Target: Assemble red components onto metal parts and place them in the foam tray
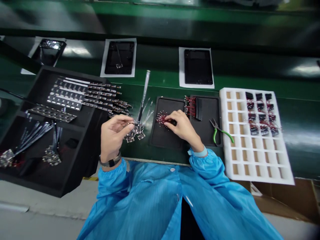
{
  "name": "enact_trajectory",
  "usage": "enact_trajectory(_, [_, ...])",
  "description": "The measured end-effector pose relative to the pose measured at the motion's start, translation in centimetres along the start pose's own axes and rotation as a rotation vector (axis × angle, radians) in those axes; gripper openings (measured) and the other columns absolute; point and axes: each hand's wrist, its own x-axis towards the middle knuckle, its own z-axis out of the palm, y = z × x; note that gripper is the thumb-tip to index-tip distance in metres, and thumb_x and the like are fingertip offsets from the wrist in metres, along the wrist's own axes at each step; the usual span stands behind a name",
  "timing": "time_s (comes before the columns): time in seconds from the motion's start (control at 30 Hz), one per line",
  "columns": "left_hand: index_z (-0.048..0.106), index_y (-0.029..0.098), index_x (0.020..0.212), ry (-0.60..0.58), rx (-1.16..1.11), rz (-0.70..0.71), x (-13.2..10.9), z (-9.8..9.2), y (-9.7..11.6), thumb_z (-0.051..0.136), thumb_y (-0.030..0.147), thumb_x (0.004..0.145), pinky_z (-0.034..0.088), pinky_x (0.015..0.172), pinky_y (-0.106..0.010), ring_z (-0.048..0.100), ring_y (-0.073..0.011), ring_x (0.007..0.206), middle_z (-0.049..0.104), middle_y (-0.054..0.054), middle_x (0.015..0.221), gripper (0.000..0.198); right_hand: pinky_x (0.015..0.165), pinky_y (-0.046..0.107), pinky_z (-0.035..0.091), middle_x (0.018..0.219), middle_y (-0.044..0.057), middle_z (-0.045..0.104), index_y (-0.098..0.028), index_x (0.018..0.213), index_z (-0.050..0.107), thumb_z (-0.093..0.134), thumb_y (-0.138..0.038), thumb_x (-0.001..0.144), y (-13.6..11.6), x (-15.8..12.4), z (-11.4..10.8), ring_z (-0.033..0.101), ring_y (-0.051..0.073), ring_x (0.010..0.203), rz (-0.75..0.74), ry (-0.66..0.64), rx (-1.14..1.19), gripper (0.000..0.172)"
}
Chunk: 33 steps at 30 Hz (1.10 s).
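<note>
My left hand (113, 133) is closed in a pinch on a small flex-cable part (133, 124), held above a pile of similar small circuit pieces (135, 133) on the green belt. My right hand (181, 125) rests with curled fingers on a black tray (165, 140), its fingertips in a heap of tiny red-wired parts (161, 118). What those fingers hold, if anything, is hidden. Both arms wear blue sleeves.
A large black tray (60, 173) with strips of boards sits at left. A second black tray (207, 113) holds a comb-like part and red wires. Green-handled pliers (221, 131) lie beside a white foam grid (252, 160) with black components. Dark tablets (197, 66) lie on the belt.
</note>
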Motion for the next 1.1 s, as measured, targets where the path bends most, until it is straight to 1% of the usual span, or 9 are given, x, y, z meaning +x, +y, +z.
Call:
enact_trajectory(0.13, [0.08,0.019,0.09,0.057,-0.056,0.006,0.0,-0.6,-1.1,0.089,0.019,0.075,0.055,0.078,-0.025,0.07,-0.0159,0.084,0.074,-0.004,0.09,0.018,0.086,0.043,0.044,0.107,0.01,0.068,-0.022,0.111,0.074,0.075,-0.022,0.095,-0.5,0.6,1.0,0.057,0.03,0.102,-0.067,-0.134,-0.2,0.016])
enact_trajectory(0.27, [0.081,0.019,0.088,0.032,-0.061,-0.012,-0.2,-0.7,-1.9,0.089,0.022,0.075,0.054,0.077,-0.026,0.069,-0.017,0.085,0.074,-0.005,0.089,0.015,0.084,0.043,0.044,0.102,0.01,0.065,-0.022,0.1,0.074,0.071,-0.02,0.096,-0.1,0.8,1.6,0.055,0.03,0.099,-0.061,-0.119,-0.233,0.005])
enact_trajectory(0.4, [0.082,0.02,0.089,0.006,-0.058,-0.024,-0.3,-0.7,-2.3,0.087,0.021,0.078,0.053,0.077,-0.027,0.068,-0.0176,0.086,0.073,-0.005,0.089,0.012,0.086,0.043,0.046,0.099,0.009,0.066,-0.021,0.089,0.074,0.067,-0.017,0.098,0.1,0.9,1.5,0.055,0.028,0.095,-0.065,-0.09,-0.169,0.012])
enact_trajectory(0.53, [0.082,0.019,0.088,-0.029,-0.07,0.001,-0.2,-0.2,-2.3,0.084,0.02,0.081,0.055,0.081,-0.029,0.068,-0.0193,0.091,0.072,-0.006,0.089,0.007,0.092,0.045,0.049,0.105,0.009,0.073,-0.023,0.092,0.077,0.069,-0.021,0.099,0.2,0.9,1.0,0.06,0.028,0.102,-0.099,0.015,0.009,0.011])
enact_trajectory(0.67, [0.077,0.019,0.086,-0.063,-0.197,0.009,0.2,0.8,-2.4,0.083,0.023,0.084,0.06,0.09,-0.038,0.073,-0.0223,0.094,0.075,-0.007,0.097,0.007,0.097,0.048,0.051,0.102,0.005,0.079,-0.025,0.095,0.079,0.072,-0.022,0.098,0.4,0.8,0.7,0.064,0.027,0.104,-0.102,0.167,0.148,0.008])
enact_trajectory(0.73, [0.075,0.019,0.087,-0.06,-0.241,-0.025,0.4,1.4,-2.7,0.083,0.027,0.085,0.063,0.086,-0.04,0.075,-0.0224,0.09,0.076,-0.007,0.096,0.011,0.098,0.05,0.052,0.101,0.005,0.08,-0.026,0.096,0.079,0.072,-0.022,0.097,0.5,0.8,0.6,0.064,0.028,0.105,-0.102,0.226,0.169,0.008])
enact_trajectory(0.83, [0.076,0.018,0.095,-0.038,-0.221,-0.081,0.7,2.2,-3.1,0.083,0.027,0.085,0.065,0.075,-0.034,0.074,-0.0187,0.077,0.074,-0.004,0.084,0.016,0.099,0.05,0.053,0.101,0.005,0.08,-0.027,0.096,0.08,0.071,-0.023,0.098,0.5,0.7,0.4,0.065,0.028,0.107,-0.096,0.295,0.203,0.01])
enact_trajectory(0.93, [0.074,0.018,0.104,0.009,-0.213,-0.106,1.0,2.8,-3.1,0.085,0.025,0.083,0.062,0.067,-0.027,0.073,-0.0166,0.074,0.073,-0.002,0.08,0.025,0.097,0.047,0.054,0.098,0.005,0.08,-0.027,0.095,0.079,0.071,-0.026,0.099,0.6,0.6,0.2,0.068,0.027,0.103,-0.08,0.337,0.23,0.009])
enact_trajectory(1.1, [0.072,0.018,0.099,0.113,-0.195,-0.048,1.5,3.0,-2.3,0.086,0.023,0.081,0.057,0.067,-0.022,0.073,-0.0142,0.077,0.072,-0.001,0.082,0.023,0.093,0.042,0.055,0.095,0.005,0.08,-0.024,0.094,0.078,0.071,-0.028,0.098,0.4,0.1,-0.5,0.072,0.024,0.093,-0.002,0.33,0.28,0.01])
